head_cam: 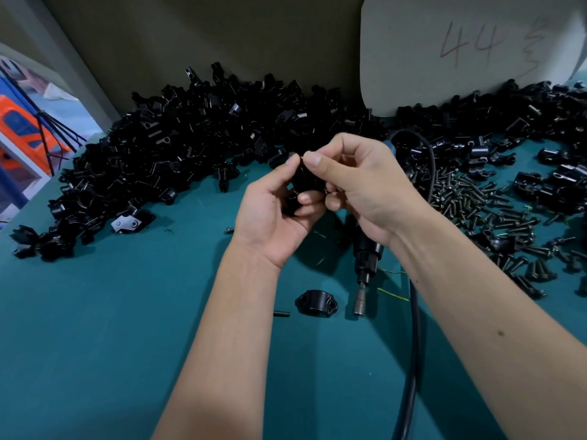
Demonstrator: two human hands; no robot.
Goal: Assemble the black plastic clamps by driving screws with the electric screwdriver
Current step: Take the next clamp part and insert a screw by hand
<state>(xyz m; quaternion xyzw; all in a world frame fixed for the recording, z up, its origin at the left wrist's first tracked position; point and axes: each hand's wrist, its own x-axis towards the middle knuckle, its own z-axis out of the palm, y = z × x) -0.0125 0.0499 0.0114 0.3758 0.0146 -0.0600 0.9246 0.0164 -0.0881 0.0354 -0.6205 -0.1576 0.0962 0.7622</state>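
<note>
While both hands meet above the green tabletop [95,328], the left hand [273,214] curls its fingers [306,198] round a black clamp [301,182]; the right hand [359,185] pinches it from three o'clock. At six o'clock lies the screwdriver [365,258], beside a loose clamp half [316,300].

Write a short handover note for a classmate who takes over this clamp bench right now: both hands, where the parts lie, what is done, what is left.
Left hand and right hand: together grip a black plastic clamp piece above the teal mat.
Electric screwdriver: lying on the mat, unheld.
Loose black clamp half: beside its bit.
Dark screws pile: right. Heap of clamp parts: left.
Done: none visibly driven. Left: fit screw, drive it.
</note>
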